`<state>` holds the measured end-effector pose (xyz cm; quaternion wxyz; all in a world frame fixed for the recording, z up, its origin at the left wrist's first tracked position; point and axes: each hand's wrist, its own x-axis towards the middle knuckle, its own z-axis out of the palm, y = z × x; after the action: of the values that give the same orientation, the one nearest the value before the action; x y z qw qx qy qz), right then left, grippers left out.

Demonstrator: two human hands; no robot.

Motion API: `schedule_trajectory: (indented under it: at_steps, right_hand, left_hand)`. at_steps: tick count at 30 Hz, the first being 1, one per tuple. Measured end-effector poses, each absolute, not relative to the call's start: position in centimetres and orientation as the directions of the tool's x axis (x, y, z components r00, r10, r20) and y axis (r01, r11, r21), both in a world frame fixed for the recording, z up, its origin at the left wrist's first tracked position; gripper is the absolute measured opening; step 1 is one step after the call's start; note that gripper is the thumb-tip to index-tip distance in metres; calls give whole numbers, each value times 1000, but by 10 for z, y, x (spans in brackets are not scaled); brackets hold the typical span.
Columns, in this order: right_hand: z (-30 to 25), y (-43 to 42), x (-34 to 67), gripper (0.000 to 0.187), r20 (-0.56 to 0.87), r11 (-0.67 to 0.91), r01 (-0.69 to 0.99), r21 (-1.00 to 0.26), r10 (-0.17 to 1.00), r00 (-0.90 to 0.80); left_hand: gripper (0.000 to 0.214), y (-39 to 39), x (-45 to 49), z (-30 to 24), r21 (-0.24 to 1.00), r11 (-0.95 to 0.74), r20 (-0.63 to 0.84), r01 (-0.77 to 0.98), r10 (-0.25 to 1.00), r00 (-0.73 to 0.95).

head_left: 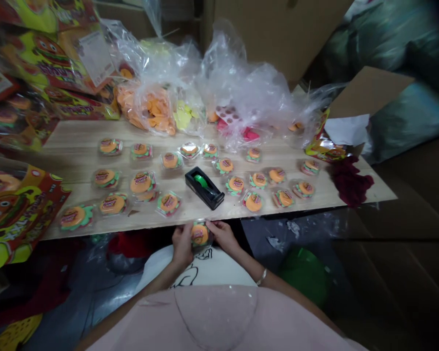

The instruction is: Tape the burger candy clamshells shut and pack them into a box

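Observation:
Between my two hands, just off the table's front edge, is a burger-shaped gummy candy [200,235] in a clear plastic case. My left hand [183,245] grips its left side with the fingers closed. On the opposite side, my right hand [223,237] pinches the upper right corner of the case. Just beyond my hands stands a black tape dispenser [208,192] with a roll of green tape [200,181]. Many similar cased burgers lie around it, among them one [169,202] to the left and another [253,200] to the right.
Clear bags of orange pieces [155,112] and yellow-green pieces [185,116] line the back of the wooden table [76,134]. Printed burger boxes [18,209] are stacked at the left. A dark red cloth [352,181] and an open carton [366,92] are at the right.

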<state>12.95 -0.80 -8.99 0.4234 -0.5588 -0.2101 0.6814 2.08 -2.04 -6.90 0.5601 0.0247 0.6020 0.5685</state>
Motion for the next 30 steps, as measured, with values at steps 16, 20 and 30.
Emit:
schedule_trajectory:
  at_steps: [16,20,30]
  right_hand:
    - [-78,-1,124,46,-630,-598,-412,-687,773,-70]
    - [-63,-10,137,43,-599,-622,-215,-753,783,-167]
    - [5,71,178,23,35,58,692,-720,998,-48]
  left_hand:
    - [31,-16,18,-75,734,346,-626,-584,678,-386]
    - [28,-22,4,-48,574,547,-774,-609,604,-188]
    - [30,-20,-16,6,860,468,-490,-204,868,-77]
